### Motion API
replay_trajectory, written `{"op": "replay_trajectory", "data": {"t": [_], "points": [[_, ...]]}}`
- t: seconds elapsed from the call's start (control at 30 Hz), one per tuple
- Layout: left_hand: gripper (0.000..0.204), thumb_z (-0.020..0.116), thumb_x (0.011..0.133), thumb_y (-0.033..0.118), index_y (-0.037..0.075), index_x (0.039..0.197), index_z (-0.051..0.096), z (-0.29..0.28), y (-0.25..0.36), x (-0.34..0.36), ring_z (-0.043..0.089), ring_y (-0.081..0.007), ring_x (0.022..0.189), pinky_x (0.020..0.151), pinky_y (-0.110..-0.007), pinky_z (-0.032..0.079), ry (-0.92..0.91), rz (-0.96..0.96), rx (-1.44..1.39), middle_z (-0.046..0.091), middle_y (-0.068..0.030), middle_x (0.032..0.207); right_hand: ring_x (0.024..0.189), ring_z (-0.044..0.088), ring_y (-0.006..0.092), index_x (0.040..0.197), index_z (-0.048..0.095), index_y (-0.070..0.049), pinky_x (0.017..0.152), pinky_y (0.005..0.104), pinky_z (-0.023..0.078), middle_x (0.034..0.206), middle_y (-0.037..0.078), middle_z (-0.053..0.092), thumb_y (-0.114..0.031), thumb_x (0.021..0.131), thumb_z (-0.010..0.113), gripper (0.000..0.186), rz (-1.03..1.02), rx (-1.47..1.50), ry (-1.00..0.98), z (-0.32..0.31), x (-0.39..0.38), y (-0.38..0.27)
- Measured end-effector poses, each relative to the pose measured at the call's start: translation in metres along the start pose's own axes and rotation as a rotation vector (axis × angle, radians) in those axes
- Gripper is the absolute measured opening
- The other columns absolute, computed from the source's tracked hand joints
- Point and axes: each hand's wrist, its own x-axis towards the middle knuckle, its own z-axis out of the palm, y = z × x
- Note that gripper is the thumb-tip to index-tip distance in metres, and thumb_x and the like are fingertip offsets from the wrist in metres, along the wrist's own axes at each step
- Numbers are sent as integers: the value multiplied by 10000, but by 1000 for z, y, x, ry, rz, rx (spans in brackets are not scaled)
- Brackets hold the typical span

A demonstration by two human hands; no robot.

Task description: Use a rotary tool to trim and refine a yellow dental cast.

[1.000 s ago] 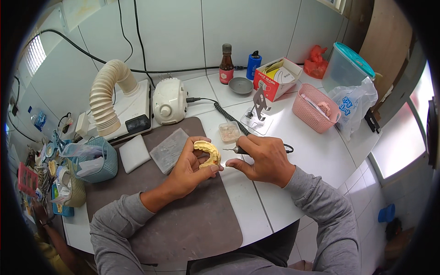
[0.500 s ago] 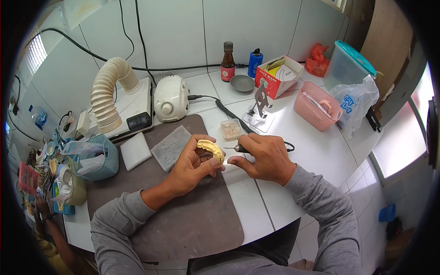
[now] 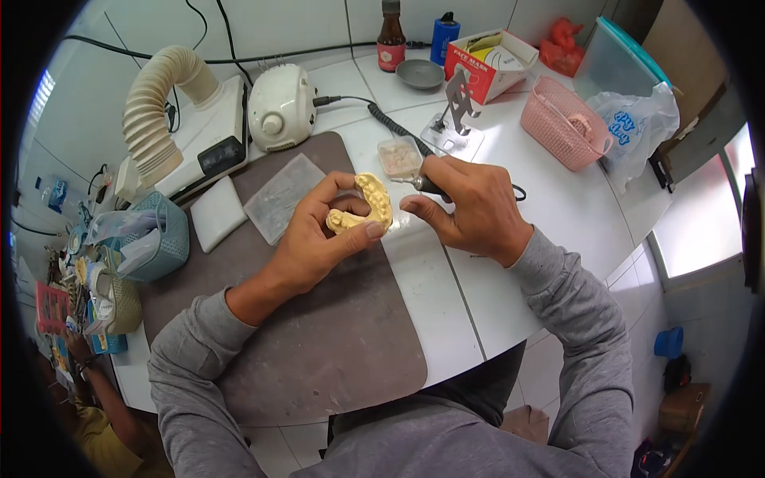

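Observation:
A pale yellow, horseshoe-shaped dental cast (image 3: 380,207) is gripped in my left hand (image 3: 296,239), thumb on its near side and fingers around its far and outer side. Bumpy tooth shapes run along its arch. My right hand (image 3: 482,209) is closed round a dark rotary handpiece (image 3: 428,184), whose thin metal tip points left at the cast with a small gap between them. Most of the handpiece is hidden under the fingers. A coiled black cord (image 3: 390,123) runs from a white control unit (image 3: 283,107) toward the right hand.
Beneath my left arm lies a brown mat (image 3: 319,342), with a translucent flat box (image 3: 283,199) and a white pad (image 3: 217,213) on it. A small clear container (image 3: 398,157) and a grey phone stand (image 3: 458,111) are beyond my hands. A pink basket (image 3: 558,123) stands right; another person works far left.
My left hand has turned the cast, so its open horseshoe shape now faces up. The head view has tilted downward. My right hand still holds the handpiece beside the cast.

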Motion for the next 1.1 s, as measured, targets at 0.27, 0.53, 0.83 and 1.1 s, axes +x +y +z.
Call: {"op": "replay_trajectory", "data": {"t": [0.27, 0.53, 0.83, 1.1], "points": [[607, 898, 969, 191, 39, 1457, 571, 0, -4, -11, 622, -66, 1033, 876, -234, 524, 12, 59, 140, 630, -17, 1178, 542, 611, 265, 964, 674, -71, 493, 412, 433, 726, 71, 626, -604, 991, 778, 544, -9, -18, 72, 3, -6, -4], [534, 926, 939, 159, 62, 1347, 596, 4, 2, -6, 624, -69, 1024, 874, -237, 519, 10, 101, 90, 632, -5, 1185, 585, 666, 240, 996, 687, -51, 535, 371, 486, 740, 84, 687, -633, 912, 857, 612, 14, 4, 14, -3, 1, -2], [501, 868, 971, 75, 100, 1305, 496, -7, -5, -5, 673, -100, 1099, 948, -266, 568, -69, 68, 2, 620, -27, 1206, 559, 630, 227, 907, 658, -61, 526, 373, 470, 718, 68, 659, -671, 858, 881, 652, -43, -35, 60, -6, 2, 3], [556, 760, 994, -19, 90, 1348, 347, -3, 6, -11, 713, -233, 1242, 997, -354, 630, -119, 26, -189, 539, -95, 1297, 531, 582, 235, 819, 619, -77, 504, 385, 434, 662, 59, 584, -666, 826, 900, 653, -80, 6, 72, -6, -1, -2]]}}
